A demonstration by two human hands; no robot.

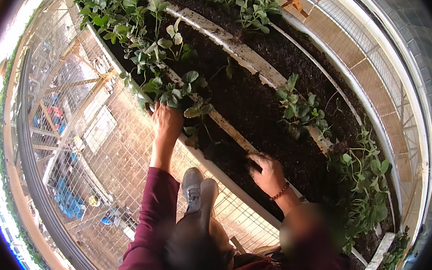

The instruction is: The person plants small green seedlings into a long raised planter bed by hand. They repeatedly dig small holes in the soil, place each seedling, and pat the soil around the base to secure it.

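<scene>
My left hand (166,121) is at the near edge of a long planter, among the leaves of a strawberry plant (171,95). Foliage hides its fingertips, so I cannot tell whether they grip a stem. My right hand (270,173), with a red bead bracelet at the wrist, reaches down to the dark soil (232,166) of the near trough. Its thumb and forefinger are apart, and the tips blend into the soil. Between the hands, a small strawberry plant (198,112) leans over the soil-specked white divider (231,128).
More strawberry plants (290,106) grow along the second white divider (259,68). Dense foliage (368,177) fills the right end. The planter's white near rim (206,161) borders a wire-mesh floor (123,158), with my shoe (193,186) below. Blue crates (68,199) lie under the mesh.
</scene>
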